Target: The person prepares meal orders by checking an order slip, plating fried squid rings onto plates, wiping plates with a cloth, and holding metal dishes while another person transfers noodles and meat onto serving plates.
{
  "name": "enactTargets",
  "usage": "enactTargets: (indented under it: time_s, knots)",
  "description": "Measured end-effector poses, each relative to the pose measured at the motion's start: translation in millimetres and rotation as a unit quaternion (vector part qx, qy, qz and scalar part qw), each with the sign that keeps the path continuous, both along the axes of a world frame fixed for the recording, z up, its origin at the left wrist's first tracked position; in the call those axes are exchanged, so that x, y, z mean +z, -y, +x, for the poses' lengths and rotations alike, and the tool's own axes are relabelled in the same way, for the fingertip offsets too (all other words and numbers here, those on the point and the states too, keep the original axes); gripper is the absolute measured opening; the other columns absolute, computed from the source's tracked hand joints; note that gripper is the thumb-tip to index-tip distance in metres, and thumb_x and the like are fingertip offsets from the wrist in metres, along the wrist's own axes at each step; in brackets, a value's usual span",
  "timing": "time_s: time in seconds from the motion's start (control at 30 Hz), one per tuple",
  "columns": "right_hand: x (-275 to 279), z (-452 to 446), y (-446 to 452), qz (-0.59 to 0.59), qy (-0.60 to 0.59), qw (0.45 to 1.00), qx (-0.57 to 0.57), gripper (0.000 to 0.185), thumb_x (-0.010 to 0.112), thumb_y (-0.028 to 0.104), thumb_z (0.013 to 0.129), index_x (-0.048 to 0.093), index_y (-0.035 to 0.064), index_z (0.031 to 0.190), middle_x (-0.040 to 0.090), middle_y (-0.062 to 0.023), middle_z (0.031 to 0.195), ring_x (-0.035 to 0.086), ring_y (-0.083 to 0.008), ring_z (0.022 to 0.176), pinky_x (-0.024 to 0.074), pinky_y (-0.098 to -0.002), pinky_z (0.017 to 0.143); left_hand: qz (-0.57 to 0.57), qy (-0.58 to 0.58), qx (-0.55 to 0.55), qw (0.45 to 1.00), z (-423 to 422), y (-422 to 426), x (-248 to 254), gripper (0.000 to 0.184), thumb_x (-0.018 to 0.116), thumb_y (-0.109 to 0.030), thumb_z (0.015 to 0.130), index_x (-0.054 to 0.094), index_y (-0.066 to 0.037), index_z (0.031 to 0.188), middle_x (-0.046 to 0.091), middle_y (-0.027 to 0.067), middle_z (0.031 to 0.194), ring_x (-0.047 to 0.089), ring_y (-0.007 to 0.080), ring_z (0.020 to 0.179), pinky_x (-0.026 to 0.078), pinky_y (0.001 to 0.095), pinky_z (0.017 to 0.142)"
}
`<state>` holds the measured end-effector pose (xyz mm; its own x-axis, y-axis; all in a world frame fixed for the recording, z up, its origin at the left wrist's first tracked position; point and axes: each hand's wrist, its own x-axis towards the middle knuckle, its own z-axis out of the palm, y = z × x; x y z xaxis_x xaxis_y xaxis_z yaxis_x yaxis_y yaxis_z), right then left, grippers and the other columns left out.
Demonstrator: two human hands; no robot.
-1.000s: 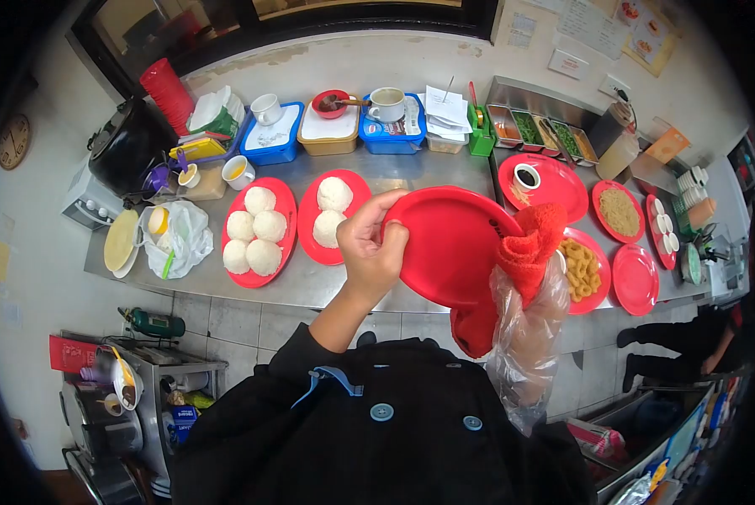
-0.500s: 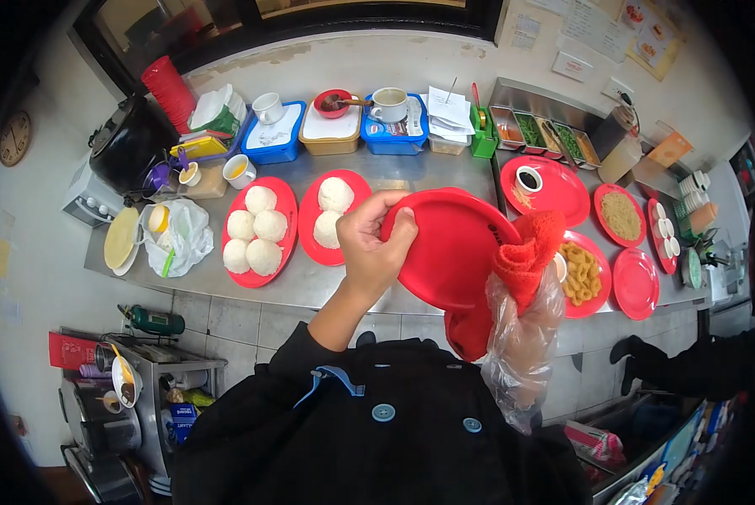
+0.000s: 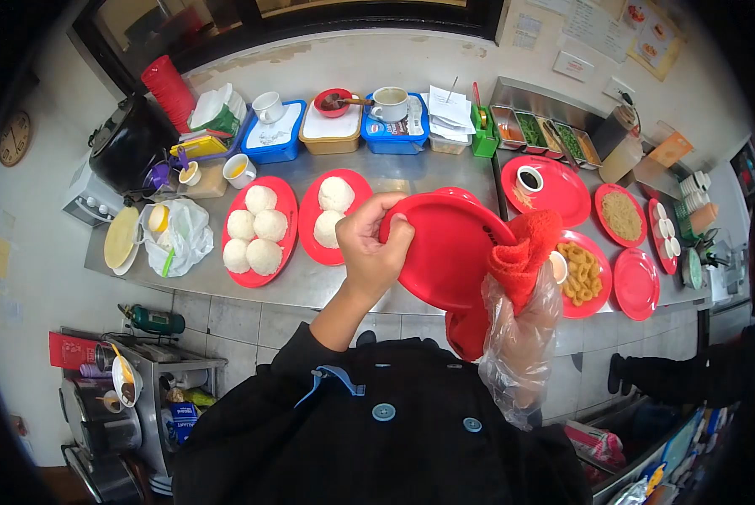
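In front of my chest, my left hand (image 3: 379, 244) grips a red plate (image 3: 449, 252) by its left rim, thumb on the upper face. A clear plastic glove covers my right hand (image 3: 520, 337), which is closed around a red cloth (image 3: 524, 257). The cloth wraps over the plate's right rim, and part of it hangs below the plate. Beyond my left hand, a red oval plate (image 3: 344, 179) bears rice mounds (image 3: 327, 229). To the right of the cloth, a red plate holds fried rings (image 3: 581, 273) and a small cup of sauce (image 3: 558, 267).
A steel counter (image 3: 445, 172) runs along the wall. Another red plate with several rice mounds (image 3: 264, 257) lies left. Lidded tubs (image 3: 276, 147) line the back. At right are a plate of noodles (image 3: 619, 215) and topping trays (image 3: 529, 130). A person's dark-clothed leg (image 3: 672, 374) shows at lower right.
My gloved right hand and the cloth have shifted slightly left along the plate's right rim. The plate stays nearly in place. The other person's leg at right has moved a little.
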<state>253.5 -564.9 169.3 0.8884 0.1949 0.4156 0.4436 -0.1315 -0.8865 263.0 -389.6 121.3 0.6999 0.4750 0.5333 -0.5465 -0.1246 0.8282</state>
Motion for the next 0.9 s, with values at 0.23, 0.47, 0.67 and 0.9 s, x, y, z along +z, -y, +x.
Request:
enactTargets:
  time_s: [0.23,0.47,0.67,0.9]
  knots:
    - [-3,2,-2,0.006,-0.003,1.0,0.006,0.028,0.055,-0.008,0.075,0.053,-0.0016,0.102,0.055,-0.0041,0.084,0.053,-0.0102,0.073,0.0435,-0.0227,0.065,-0.022,-0.002,-0.008,1.0,-1,-1,0,0.012,0.053,0.002,0.081,0.059,0.008,0.09,0.061,0.005,0.077,0.056,0.0069,0.07,0.045,0.0199,0.062]
    - [-3,-1,-2,0.019,-0.019,1.0,-0.008,0.032,0.053,-0.008,0.069,0.055,-0.0022,0.1,0.061,-0.0099,0.081,0.061,-0.0167,0.071,0.0467,-0.027,0.065,-0.03,0.015,0.007,0.999,-1,-1,3,0.013,0.054,-0.003,0.084,0.061,0.006,0.089,0.057,0.0001,0.072,0.046,0.0027,0.062,0.036,0.0181,0.055]
    - [-9,1,1,0.023,-0.041,0.999,0.004,0.031,0.055,-0.007,0.069,0.055,-0.0014,0.1,0.06,-0.0095,0.081,0.06,-0.017,0.072,0.0466,-0.0278,0.066,0.008,0.009,0.004,1.0,-4,-9,-4,0.014,0.051,0.004,0.081,0.06,0.008,0.089,0.061,0.0039,0.074,0.055,0.0055,0.065,0.044,0.0188,0.058]
    - [-10,2,1,0.028,-0.043,0.999,0.01,0.03,0.054,-0.007,0.07,0.055,-0.0011,0.1,0.06,-0.0092,0.082,0.06,-0.0175,0.072,0.0466,-0.028,0.067,-0.026,-0.006,0.014,1.0,-3,-4,-3,0.016,0.048,0.003,0.081,0.061,0.006,0.089,0.056,-0.0017,0.072,0.044,0.0011,0.06,0.033,0.0167,0.053]
